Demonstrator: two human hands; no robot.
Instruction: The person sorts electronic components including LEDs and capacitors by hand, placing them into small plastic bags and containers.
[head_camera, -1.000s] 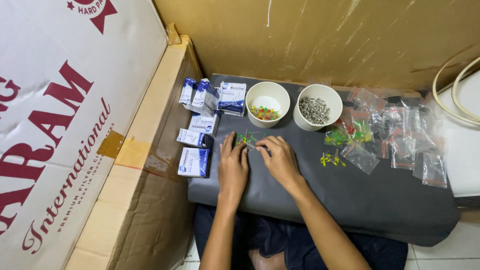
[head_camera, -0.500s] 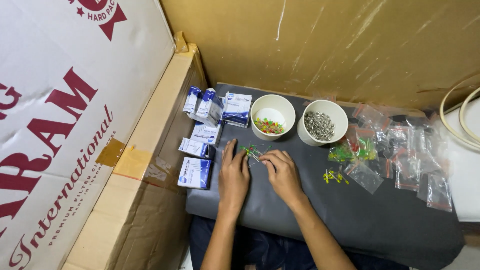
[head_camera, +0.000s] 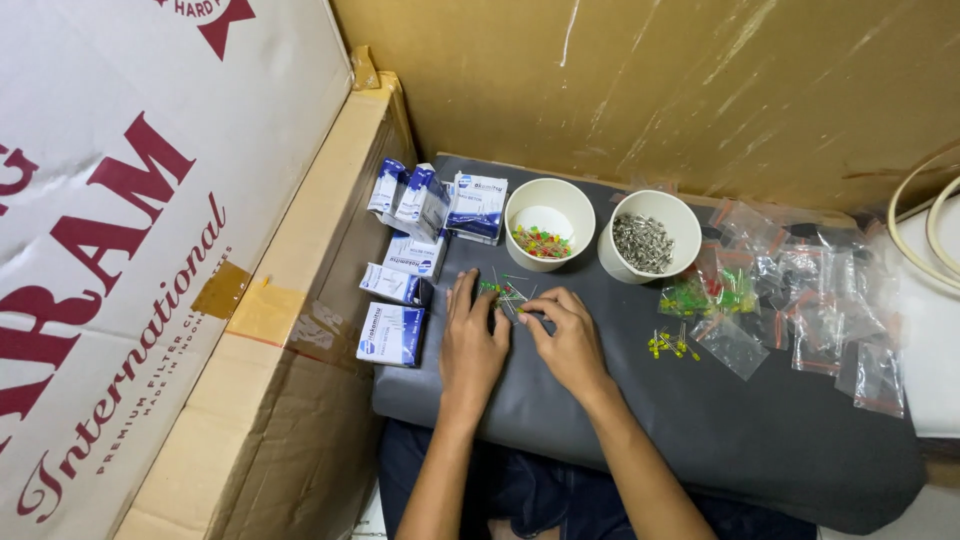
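Scuffed brown board wall (head_camera: 700, 90) behind, large printed cardboard box (head_camera: 150, 250) at left, dark grey padded surface (head_camera: 700, 430) below

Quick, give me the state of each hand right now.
Left hand: flat, fingers spread on the small green parts on the grey pad, gripping nothing.
Right hand: fingertips pinched at the same green parts; whether it holds one cannot be told.

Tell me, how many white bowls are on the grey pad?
2: one bowl holding small coloured bits, just beyond the hands; the other bowl, holding silvery metal pieces, touching its right side.
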